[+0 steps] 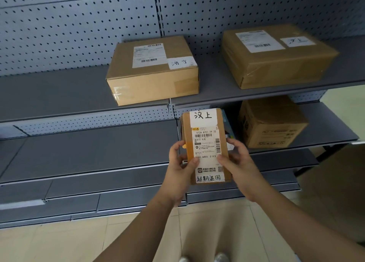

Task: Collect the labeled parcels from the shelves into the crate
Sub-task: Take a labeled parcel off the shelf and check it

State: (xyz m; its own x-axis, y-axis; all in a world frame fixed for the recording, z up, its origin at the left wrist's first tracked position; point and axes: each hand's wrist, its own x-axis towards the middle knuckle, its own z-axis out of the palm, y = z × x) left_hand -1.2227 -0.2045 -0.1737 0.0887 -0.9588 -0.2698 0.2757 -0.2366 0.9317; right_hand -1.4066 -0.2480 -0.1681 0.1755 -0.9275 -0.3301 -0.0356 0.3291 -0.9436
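Both hands hold a small brown parcel (205, 143) upright in front of the shelves, its white shipping label and handwritten tags facing me. My left hand (180, 168) grips its left edge, thumb on the front. My right hand (240, 163) grips its right edge the same way. On the upper shelf lie two flat labelled cardboard parcels, one in the middle (153, 70) and a larger one at the right (276, 56). A taller brown box (272, 121) stands on the lower shelf at the right. No crate is in view.
Grey metal shelves (79, 153) with a pegboard back wall (79, 24) fill the view. A blue-edged item (227, 127) shows behind the held parcel. Beige floor tiles (59, 242) lie below, with my shoe tips at the bottom edge.
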